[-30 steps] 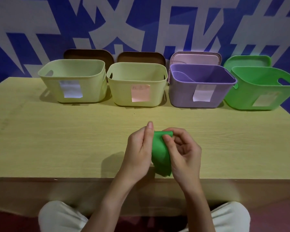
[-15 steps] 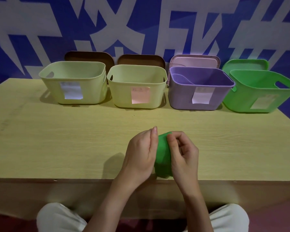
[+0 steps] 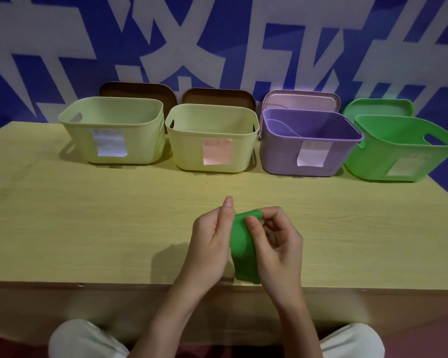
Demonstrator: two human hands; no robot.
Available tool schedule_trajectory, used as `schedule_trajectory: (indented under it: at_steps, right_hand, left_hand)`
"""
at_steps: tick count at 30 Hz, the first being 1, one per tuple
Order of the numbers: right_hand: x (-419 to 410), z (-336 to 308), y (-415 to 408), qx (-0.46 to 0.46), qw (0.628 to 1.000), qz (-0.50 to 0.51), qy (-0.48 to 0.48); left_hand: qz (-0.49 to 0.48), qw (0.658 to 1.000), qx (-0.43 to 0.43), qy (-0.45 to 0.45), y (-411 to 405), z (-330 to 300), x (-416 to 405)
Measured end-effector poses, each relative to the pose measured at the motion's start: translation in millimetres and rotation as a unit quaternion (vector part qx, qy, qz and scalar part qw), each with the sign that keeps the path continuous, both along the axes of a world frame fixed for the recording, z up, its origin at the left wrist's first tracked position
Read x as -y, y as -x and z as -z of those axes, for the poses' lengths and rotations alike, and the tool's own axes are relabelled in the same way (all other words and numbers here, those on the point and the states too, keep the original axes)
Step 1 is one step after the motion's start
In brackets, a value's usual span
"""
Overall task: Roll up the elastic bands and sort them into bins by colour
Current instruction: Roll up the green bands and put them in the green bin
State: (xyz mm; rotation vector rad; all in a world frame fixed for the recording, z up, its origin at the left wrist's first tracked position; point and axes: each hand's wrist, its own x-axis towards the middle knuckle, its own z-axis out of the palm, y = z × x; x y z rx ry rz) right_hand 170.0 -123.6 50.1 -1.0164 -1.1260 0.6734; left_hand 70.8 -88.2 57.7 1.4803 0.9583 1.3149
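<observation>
Hands 2: left hand (image 3: 212, 244), right hand (image 3: 277, 244) gripping | green band (image 3: 243, 251) 1 | bins 4

The person's left hand (image 3: 212, 244) and right hand (image 3: 277, 251) were bare, as were both forearms with no sleeve in view, and pale, perhaps off-white trousers (image 3: 86, 339) covered the two knees below.

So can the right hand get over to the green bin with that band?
Probably yes. The right hand holds the green band with the left hand, and only bare table lies before the green bin, open on top.
</observation>
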Motion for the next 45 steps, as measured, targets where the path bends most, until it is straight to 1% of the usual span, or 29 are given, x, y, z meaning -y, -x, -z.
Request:
schedule_trajectory:
  at_steps: [4, 7, 9, 15, 19, 23, 28, 31, 33, 35, 38, 41, 45]
  right_hand:
    - [-1.6, 1.2, 2.2, 0.003, 1.000, 0.017, -0.004]
    - [-2.5, 0.9, 3.0, -0.005, 1.000, 0.021, -0.007]
    - [-3.1, -0.7, 4.1, -0.011, 1.000, 0.013, -0.002]
    - [-2.3, 6.7, 6.3, 0.002, 1.000, -0.018, 0.010]
    - [-2.6, 9.9, 6.8, 0.008, 1.000, 0.021, -0.003]
    - [-0.3, 9.2, 10.7, 0.065, 0.993, 0.088, -0.035]
    - [0.2, 6.2, 8.3, 0.092, 0.990, 0.095, -0.050]
    - [0.8, 4.8, 6.6, 0.085, 0.991, 0.089, -0.053]
    - [1.7, 3.2, 8.0, 0.062, 0.994, 0.075, -0.045]
    - [1.8, 2.2, 10.0, 0.025, 0.997, 0.065, -0.037]
    - [0.6, 1.6, 12.2, -0.014, 0.998, 0.048, -0.022]
    - [-1.2, 3.6, 12.6, -0.009, 0.999, 0.035, -0.027]
    - [-2.9, 6.8, 10.3, -0.012, 0.999, 0.022, -0.020]
  left_hand:
    - [-0.003, 0.995, -0.072, -0.073, 5.7, 2.7, -2.8]
    - [-0.019, 0.981, -0.129, -0.142, 8.3, 4.6, -2.5]
    - [-0.036, 0.976, -0.142, -0.163, 8.7, 5.8, -2.7]
    - [-0.060, 0.985, -0.091, -0.136, 12.2, 4.7, -10.3]
    - [-0.057, 0.989, -0.068, -0.118, 12.4, 3.6, -10.7]
    - [-0.054, 0.989, -0.064, -0.120, 12.2, 2.8, -9.9]
    - [-0.056, 0.985, -0.089, -0.139, 10.9, 2.0, -9.6]
    - [-0.055, 0.985, -0.091, -0.137, 11.4, 2.9, -9.4]
    - [-0.045, 0.990, -0.063, -0.118, 11.0, 1.6, -7.6]
    - [-0.029, 0.998, 0.001, -0.057, 8.3, -1.4, -4.2]
    - [-0.023, 0.997, 0.074, 0.029, 4.2, -5.8, -1.1]
    - [-0.023, 0.993, 0.095, 0.072, 5.3, -7.2, -0.9]
    - [-0.015, 0.987, 0.119, 0.107, 5.0, -7.7, -0.9]
